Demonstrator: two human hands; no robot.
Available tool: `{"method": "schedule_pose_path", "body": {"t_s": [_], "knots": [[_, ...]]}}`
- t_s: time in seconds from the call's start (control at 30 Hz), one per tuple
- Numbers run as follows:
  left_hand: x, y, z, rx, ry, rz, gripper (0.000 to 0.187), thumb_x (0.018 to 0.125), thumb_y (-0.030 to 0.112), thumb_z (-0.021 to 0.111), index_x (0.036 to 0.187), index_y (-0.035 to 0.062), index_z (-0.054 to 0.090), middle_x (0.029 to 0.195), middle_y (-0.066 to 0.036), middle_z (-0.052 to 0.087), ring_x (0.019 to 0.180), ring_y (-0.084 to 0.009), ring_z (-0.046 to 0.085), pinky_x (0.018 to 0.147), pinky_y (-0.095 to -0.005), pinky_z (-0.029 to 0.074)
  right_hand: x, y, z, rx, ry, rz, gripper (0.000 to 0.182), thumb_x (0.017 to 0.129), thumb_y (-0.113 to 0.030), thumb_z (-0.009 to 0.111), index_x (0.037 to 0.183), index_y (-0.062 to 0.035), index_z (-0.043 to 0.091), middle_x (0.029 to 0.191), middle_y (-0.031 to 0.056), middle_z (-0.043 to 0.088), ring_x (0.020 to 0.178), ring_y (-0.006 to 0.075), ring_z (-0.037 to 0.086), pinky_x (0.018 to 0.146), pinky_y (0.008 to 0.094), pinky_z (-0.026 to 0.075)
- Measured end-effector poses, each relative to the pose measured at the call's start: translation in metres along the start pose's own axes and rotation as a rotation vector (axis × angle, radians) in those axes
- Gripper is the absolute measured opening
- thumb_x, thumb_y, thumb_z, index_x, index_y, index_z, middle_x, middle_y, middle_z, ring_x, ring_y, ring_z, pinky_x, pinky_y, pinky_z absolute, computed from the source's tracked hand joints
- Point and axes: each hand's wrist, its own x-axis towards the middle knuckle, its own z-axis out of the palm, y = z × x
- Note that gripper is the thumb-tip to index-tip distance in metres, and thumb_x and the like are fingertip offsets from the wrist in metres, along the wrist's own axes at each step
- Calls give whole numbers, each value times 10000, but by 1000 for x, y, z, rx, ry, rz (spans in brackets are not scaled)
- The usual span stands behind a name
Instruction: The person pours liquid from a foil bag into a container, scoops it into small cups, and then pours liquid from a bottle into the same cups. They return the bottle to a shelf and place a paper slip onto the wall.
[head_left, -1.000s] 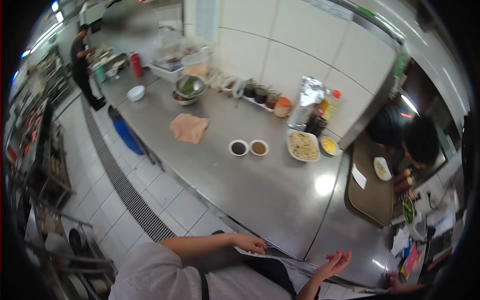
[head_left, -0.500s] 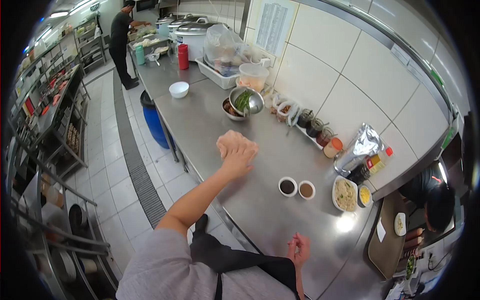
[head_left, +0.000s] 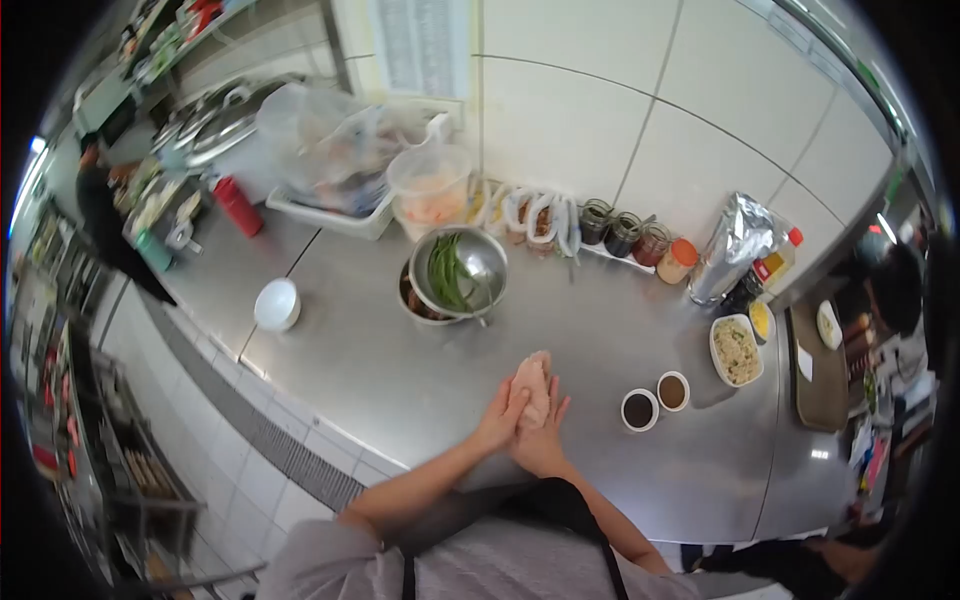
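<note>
A bunched, pale pink cloth (head_left: 533, 388) is held between my two hands over the near part of the steel counter (head_left: 390, 365). My left hand (head_left: 497, 418) grips it from the left side, thumb across it. My right hand (head_left: 543, 447) presses its palm to the lower right of the cloth, some fingers stretched upward. Beyond them a metal bowl of green beans (head_left: 447, 270) sits tilted on another metal bowl (head_left: 412, 300) with brown food. Right of my hands stand two small cups, one with dark sauce (head_left: 638, 410) and one with brown sauce (head_left: 673, 391).
A white bowl (head_left: 277, 304) stands at left. Along the wall are a plastic tub (head_left: 428, 185), a white basket (head_left: 335, 215), spice jars (head_left: 622, 234) and a foil pouch (head_left: 728, 245). A rice dish (head_left: 736, 350) and a brown tray (head_left: 815, 385) lie right. Another person (head_left: 105, 215) stands far left.
My left hand has lifted the cloth from the counter near the bowls and brought it back toward me. My right hand has come up to hold it too. The view has turned left.
</note>
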Motion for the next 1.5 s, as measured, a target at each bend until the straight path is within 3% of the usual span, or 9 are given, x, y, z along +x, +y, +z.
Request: {"method": "schedule_pose_path", "body": {"t_s": [0.17, 0.4, 0.6, 0.83, 1.0, 1.17, 1.3, 1.4, 1.5], "knots": [[11, 14, -22, -239, -167, -215, 348, 908, 285, 454, 1102, 4, 522, 976, -179, 605, 939, -208, 586, 804, -315, 451, 0, -3, 18, 112, 108, -83, 474, 742, -194, 570, 1198, -72, 527, 1405, 237, 232, 1317, 444, 143, 1021, 615, 94], [41, 56, -54, 844, -462, 130, 203, 782, 230, 576, 941, 107, 601, 694, -150, 610, 674, -354, 602, 666, -407, 480, -1, -4, -39, 381, 135, -141, 218, 733, -127, 673, 948, -95, 655, 1385, 185, 297, 1262, 390, 301, 1040, 471, 241], [38, 91, -71, 1095, -781, 340, 601, 695, 299, 685, 1237, 166, 462, 1194, -166, 485, 994, -357, 545, 770, -414, 487, -45, 5, -65, 412, 259, 177, 271, 787, -127, 639, 1053, -102, 594, 1306, 147, 385, 1139, 303, 447, 902, 369, 427], [31, 120, -52, 1167, -632, 370, 654, 691, 296, 696, 1258, 97, 438, 1155, -171, 500, 987, -346, 539, 808, -408, 457, -80, 6, -78, 363, 355, 231, 310, 814, -115, 603, 1120, -101, 553, 1249, 112, 429, 1030, 264, 524, 847, 336, 461], [10, 159, 12, 1217, -795, 251, 485, 876, 438, 477, 1184, 66, 516, 1129, -190, 549, 1048, -327, 535, 847, -430, 433, -116, 14, -97, 262, 392, 241, 303, 817, -90, 586, 1118, -97, 553, 1237, 112, 429, 991, 255, 542, 848, 339, 457], [-18, 135, 69, 912, -876, 534, 589, 690, 286, 712, 1214, 125, 496, 950, -53, 563, 629, -165, 566, 604, -320, 469, -161, 39, -129, 264, 496, 236, 194, 823, -120, 587, 1014, -90, 580, 1066, 93, 542, 928, 276, 564, 765, 344, 483], [-57, 138, 128, 966, -902, 515, 586, 679, 289, 727, 1203, 142, 508, 915, -45, 567, 632, -170, 566, 564, -295, 466, -219, 77, -172, 129, 412, 163, 142, 827, -119, 580, 967, -94, 595, 882, 75, 586, 832, 286, 585, 712, 353, 485], [-89, 124, 184, 948, -1014, 396, 600, 677, 291, 712, 1207, 123, 486, 1036, -137, 558, 889, -326, 576, 706, -399, 485, -270, 103, -206, 51, 223, 513, 178, 838, -97, 566, 1015, -89, 586, 801, 90, 579, 737, 229, 593, 654, 333, 479], [-128, 120, 250, 841, -970, 476, 541, 708, 274, 695, 1182, 98, 503, 967, -123, 571, 848, -309, 581, 668, -389, 483, -313, 128, -261, 266, 500, 641, 218, 832, -95, 567, 1049, -105, 561, 767, 87, 570, 685, 282, 587, 607, 338, 484]]}}
